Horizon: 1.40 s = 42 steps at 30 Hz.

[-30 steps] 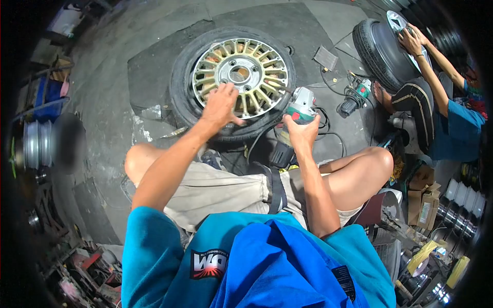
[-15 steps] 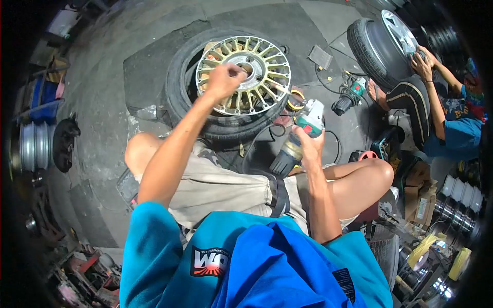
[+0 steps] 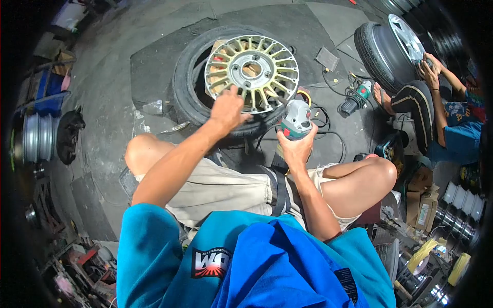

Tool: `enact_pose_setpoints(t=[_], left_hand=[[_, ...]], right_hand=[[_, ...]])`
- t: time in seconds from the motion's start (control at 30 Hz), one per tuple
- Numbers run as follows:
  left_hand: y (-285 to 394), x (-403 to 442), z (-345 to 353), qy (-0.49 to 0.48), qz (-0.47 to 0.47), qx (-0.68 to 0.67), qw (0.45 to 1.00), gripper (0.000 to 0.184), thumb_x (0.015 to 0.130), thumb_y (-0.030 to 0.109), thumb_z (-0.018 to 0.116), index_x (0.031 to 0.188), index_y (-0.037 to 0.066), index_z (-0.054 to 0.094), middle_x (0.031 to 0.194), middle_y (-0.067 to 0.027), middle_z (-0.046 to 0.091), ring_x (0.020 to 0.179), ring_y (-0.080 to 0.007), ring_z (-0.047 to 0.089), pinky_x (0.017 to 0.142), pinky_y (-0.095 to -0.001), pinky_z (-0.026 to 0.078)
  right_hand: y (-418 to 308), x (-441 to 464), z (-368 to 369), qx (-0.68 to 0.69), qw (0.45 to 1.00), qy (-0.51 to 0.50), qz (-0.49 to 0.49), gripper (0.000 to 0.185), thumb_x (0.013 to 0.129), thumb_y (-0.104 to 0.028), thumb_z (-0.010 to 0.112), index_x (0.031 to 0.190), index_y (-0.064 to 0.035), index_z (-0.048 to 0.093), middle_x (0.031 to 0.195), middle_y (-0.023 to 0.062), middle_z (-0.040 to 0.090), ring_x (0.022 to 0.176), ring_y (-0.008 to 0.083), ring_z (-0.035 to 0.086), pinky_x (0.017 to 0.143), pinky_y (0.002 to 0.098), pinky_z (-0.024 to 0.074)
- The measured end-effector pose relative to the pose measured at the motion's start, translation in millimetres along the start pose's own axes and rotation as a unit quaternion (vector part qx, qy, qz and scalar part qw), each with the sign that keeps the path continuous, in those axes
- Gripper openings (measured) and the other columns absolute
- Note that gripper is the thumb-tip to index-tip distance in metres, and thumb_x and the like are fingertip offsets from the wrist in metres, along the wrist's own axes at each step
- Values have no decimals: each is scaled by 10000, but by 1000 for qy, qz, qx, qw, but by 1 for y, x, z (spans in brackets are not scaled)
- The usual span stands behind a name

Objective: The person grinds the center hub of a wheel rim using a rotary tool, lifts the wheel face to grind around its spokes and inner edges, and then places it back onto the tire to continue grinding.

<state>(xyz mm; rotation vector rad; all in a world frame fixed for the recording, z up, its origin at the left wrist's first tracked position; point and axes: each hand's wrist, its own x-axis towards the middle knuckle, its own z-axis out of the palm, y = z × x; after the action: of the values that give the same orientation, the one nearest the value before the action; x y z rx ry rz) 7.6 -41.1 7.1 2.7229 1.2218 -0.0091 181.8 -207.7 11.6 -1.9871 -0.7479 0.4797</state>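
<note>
A round multi-spoked wheel face (image 3: 253, 70) with yellowish spokes and a silver hub lies tilted on a black tire (image 3: 186, 97) on the floor. My left hand (image 3: 228, 110) is over the wheel's near-left edge, its fingers apart and nothing visible in them; I cannot tell whether it touches the rim. My right hand (image 3: 298, 150) is wrapped round a grey and green angle grinder (image 3: 298, 119), its head pointing up beside the wheel's lower right. The grinder's dark rear end is partly hidden below that hand.
On the right, another person's hands (image 3: 427, 72) work at a wheel with a tire (image 3: 377, 54). A second grinder (image 3: 354, 97) lies on the floor near that person's foot, with loose cables around it. Silver rims (image 3: 38, 136) stand at the left, and cardboard boxes (image 3: 423, 205) at the right.
My left hand has drawn back from the wheel's hub toward its near edge. My right hand has moved slightly left and turned the grinder more upright.
</note>
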Motion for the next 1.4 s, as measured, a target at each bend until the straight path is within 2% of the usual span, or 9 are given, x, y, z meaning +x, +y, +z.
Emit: enact_pose_setpoints(t=[0.27, 0.37, 0.47, 0.5, 0.57, 0.73, 0.83, 1.03, 1.4], left_hand=[[38, 3, -3, -50, 1, -16, 999, 421, 820, 409, 846, 931, 6, 799, 1089, -198, 653, 1001, -358, 675, 827, -450, 578], [52, -1, -14, 113, 75, -74, 988, 414, 849, 394, 812, 911, -14, 776, 975, -177, 647, 957, -366, 652, 826, -489, 541], [80, 7, -31, -139, -24, -337, 931, 682, 832, 604, 793, 1006, -54, 760, 1130, -243, 684, 1078, -359, 669, 883, -424, 542], [86, 8, -26, -138, -26, -339, 930, 682, 832, 604, 793, 1006, -54, 760, 1130, -243, 684, 1078, -359, 669, 883, -424, 542], [95, 8, -5, -195, -34, -429, 881, 976, 782, 749, 760, 1246, -104, 667, 1258, -292, 666, 1185, -366, 657, 980, -410, 527], [124, 10, 20, -128, -17, -426, 895, 1130, 776, 768, 751, 1427, -122, 503, 1329, -300, 635, 1262, -373, 630, 1115, -420, 458], [129, 20, 16, -145, 58, -567, 809, 1079, 744, 765, 784, 1362, -89, 554, 1308, -260, 655, 1250, -353, 640, 1097, -414, 473], [131, 21, 38, -152, -27, -469, 870, 1074, 708, 772, 802, 1366, -46, 575, 1289, -225, 678, 1212, -332, 669, 1063, -417, 500], [140, 21, 30, -156, -49, -425, 890, 927, 770, 677, 791, 1385, 12, 593, 1298, -223, 684, 1220, -352, 667, 1065, -436, 500]], right_hand=[[19, 11, 0, 21, 999, 28, 14, 884, 674, -229, 908, 1375, 1, 421, 1174, 215, 638, 1073, 327, 652, 954, 433, 506], [19, 10, 2, 22, 999, 39, 22, 884, 676, -199, 907, 1378, 7, 412, 1149, 226, 658, 1048, 335, 671, 939, 434, 515], [30, 11, 4, 28, 998, 39, 27, 874, 689, -210, 912, 1376, 10, 418, 1153, 218, 659, 1047, 326, 673, 940, 430, 517], [35, 12, 6, 28, 999, 34, 26, 870, 699, -217, 917, 1375, 13, 420, 1156, 213, 660, 1044, 319, 675, 941, 426, 519], [47, 11, 5, 47, 998, 15, 42, 867, 708, -224, 922, 1376, 13, 422, 1160, 207, 661, 1047, 311, 674, 943, 422, 520], [54, 12, 2, 119, 991, -10, 65, 848, 738, -216, 916, 1383, 14, 416, 1179, 185, 650, 1076, 302, 663, 953, 421, 513], [63, 12, 9, 74, 997, 20, 16, 821, 763, -196, 891, 1388, 16, 403, 1206, 190, 627, 1107, 300, 649, 966, 426, 501], [71, 9, 14, 109, 994, 13, 27, 777, 784, -171, 865, 1375, 12, 397, 1189, 189, 619, 1108, 296, 646, 964, 424, 497], [73, 10, 9, 143, 989, -8, 45, 758, 787, -181, 872, 1349, 8, 399, 1146, 167, 650, 1054, 259, 663, 926, 397, 513]])
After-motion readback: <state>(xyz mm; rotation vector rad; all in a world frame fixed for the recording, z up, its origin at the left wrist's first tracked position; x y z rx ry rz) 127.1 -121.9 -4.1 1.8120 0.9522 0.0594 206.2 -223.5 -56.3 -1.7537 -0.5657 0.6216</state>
